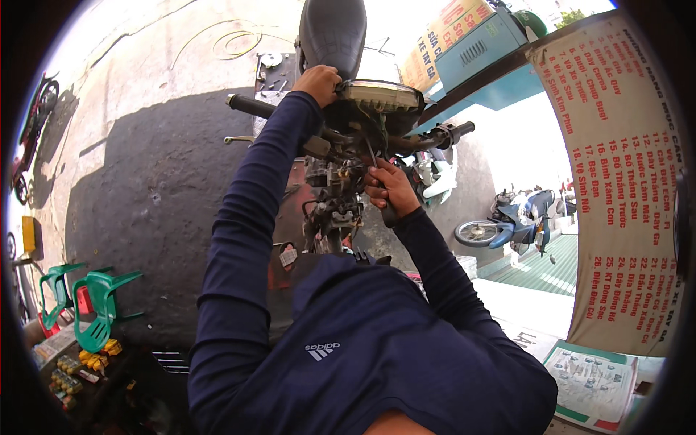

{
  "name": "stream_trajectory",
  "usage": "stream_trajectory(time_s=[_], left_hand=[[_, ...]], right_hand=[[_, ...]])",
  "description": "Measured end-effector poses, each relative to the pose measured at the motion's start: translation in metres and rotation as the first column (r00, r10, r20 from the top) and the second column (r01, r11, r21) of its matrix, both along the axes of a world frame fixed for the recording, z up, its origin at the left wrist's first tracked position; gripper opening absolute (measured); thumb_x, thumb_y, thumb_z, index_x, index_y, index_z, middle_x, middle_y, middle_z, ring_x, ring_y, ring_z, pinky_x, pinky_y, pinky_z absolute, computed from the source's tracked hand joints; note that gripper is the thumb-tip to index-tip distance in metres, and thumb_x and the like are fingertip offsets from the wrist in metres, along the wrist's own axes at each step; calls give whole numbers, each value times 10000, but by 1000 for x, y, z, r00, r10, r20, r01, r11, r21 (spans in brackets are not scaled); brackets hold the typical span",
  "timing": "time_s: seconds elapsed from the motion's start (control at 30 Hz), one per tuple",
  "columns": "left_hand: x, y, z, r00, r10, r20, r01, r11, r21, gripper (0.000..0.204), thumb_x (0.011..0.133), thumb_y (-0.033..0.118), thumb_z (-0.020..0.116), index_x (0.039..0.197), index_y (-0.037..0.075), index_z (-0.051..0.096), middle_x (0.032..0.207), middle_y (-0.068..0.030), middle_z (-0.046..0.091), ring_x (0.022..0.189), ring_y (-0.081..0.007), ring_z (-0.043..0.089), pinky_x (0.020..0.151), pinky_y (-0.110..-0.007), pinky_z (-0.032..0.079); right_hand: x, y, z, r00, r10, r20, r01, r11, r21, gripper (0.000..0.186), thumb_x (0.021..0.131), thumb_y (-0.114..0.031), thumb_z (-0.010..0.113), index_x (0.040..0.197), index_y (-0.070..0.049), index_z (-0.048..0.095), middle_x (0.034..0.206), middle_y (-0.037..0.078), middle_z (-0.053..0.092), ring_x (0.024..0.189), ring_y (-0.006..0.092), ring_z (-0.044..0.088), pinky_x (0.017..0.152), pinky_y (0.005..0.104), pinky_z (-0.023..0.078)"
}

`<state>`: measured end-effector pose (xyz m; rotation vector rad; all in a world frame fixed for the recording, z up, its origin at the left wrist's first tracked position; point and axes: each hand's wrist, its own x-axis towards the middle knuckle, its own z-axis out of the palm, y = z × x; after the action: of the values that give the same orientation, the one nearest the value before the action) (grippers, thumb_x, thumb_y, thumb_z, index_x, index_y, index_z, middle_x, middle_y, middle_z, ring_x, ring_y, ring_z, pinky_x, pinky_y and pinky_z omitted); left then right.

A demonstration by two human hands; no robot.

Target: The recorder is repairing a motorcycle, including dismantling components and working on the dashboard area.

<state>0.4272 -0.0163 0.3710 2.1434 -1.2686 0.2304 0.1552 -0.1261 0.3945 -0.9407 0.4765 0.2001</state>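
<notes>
In front of me stands a partly stripped motorcycle, with its handlebar (250, 106) spread left and right and its black seat (332, 36) beyond. My left hand (317, 85) grips the upper left edge of the headlight (380, 96), which is tipped up and shows wires hanging beneath it. My right hand (391, 190) is closed around a screwdriver (373, 154). Its metal shaft points up into the wiring below the headlight; the dark handle end shows under my palm. Where the tip touches is hidden. Bare metal front parts (337, 210) lie between my arms.
On the left are green plastic chairs (103, 304) and small packaged goods (67, 377). A tray with parts (274, 72) lies on the ground behind the handlebar. To the right stand a blue parked motorbike (511, 221), a hanging printed banner (609, 181) and a blue-grey metal box (482, 54).
</notes>
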Motion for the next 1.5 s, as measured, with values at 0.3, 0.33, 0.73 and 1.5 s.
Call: stream_trajectory(time_s=[0.3, 0.33, 0.73, 1.5], left_hand=[[-4, 1, 4, 999, 44, 8, -45, 998, 52, 157, 665, 132, 701, 796, 47, 681, 881, -110, 606, 956, -301, 577, 848, -418, 459], [-4, 1, 4, 998, 59, -3, -58, 993, 102, 159, 673, 143, 699, 802, 52, 681, 890, -110, 608, 967, -300, 574, 855, -418, 455], [-10, 2, 8, 988, 133, 80, -143, 979, 148, 180, 665, 196, 705, 802, 85, 670, 883, -82, 587, 961, -273, 554, 834, -416, 451], [-10, 2, 7, 989, 138, 48, -142, 986, 91, 135, 678, 174, 675, 795, 109, 692, 886, -53, 584, 979, -234, 538, 851, -392, 430]], right_hand=[[13, -4, 19, 967, 101, -233, -248, 568, -784, 169, 930, -142, 488, 966, 0, 570, 592, 6, 440, 416, 122, 452, 343, 300, 382], [12, -12, 24, 967, 75, -244, -210, 777, -594, 278, 957, -201, 479, 1126, 18, 513, 645, 7, 435, 441, 101, 452, 353, 264, 394], [12, -29, -17, 988, 0, -157, -89, 823, -561, 210, 934, -172, 504, 1066, -23, 570, 720, 26, 583, 572, 140, 532, 504, 260, 417], [39, -68, -20, 916, 316, -246, -325, 946, 7, 157, 914, -203, 594, 1045, -117, 597, 925, -36, 646, 573, 14, 435, 490, 155, 342]])
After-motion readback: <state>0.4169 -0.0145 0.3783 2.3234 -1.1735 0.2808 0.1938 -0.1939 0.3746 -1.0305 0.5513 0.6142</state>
